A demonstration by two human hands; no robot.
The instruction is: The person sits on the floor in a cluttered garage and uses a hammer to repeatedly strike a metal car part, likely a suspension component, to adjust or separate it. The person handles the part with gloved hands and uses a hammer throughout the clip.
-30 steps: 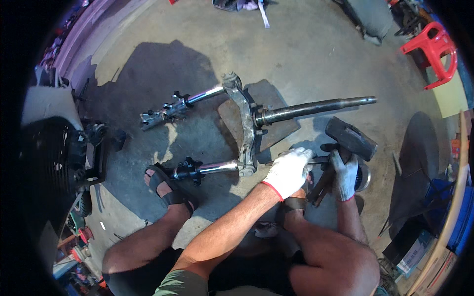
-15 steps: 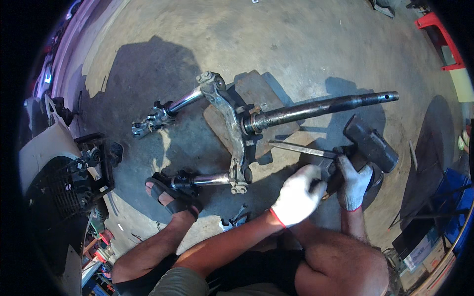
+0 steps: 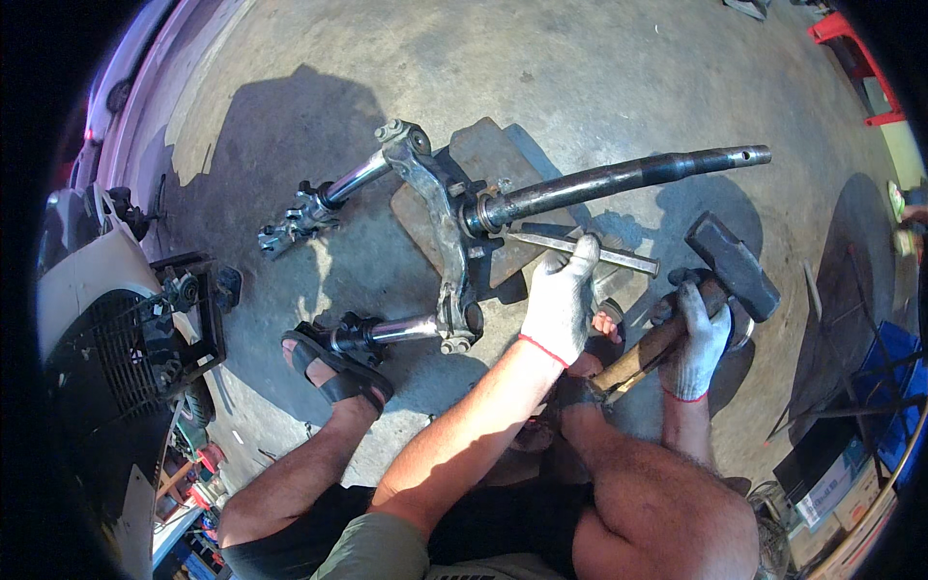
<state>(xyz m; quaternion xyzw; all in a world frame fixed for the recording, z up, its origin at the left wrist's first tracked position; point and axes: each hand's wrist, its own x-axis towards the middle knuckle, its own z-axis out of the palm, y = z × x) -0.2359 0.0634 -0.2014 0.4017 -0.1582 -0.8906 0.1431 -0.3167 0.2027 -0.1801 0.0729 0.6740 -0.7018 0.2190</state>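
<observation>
My left hand (image 3: 563, 307), in a white glove with a red cuff, pinches a steel chisel (image 3: 623, 258). The chisel's tip lies close to the collar (image 3: 477, 215) at the base of a dark steering stem (image 3: 599, 193); I cannot tell whether they touch. In its glove, my right hand (image 3: 698, 338) is closed around the wooden handle of a sledgehammer (image 3: 732, 266), whose black head is raised beside the chisel's outer end. The stem belongs to a motorcycle fork clamp (image 3: 440, 217) with two short chrome fork tubes (image 3: 360, 179).
Under the clamp lies a rusty metal block (image 3: 493, 159) on the concrete floor. My sandaled foot (image 3: 333, 375) is against the lower fork leg. White bodywork (image 3: 106, 266) and a black grille stand at left. A blue crate (image 3: 894, 372) and a red stool (image 3: 851, 48) are at right.
My left hand has moved up and forward from the hammer and now holds the chisel, which has shifted toward the stem's base. My right hand keeps the hammer. The fork sits slightly higher in view.
</observation>
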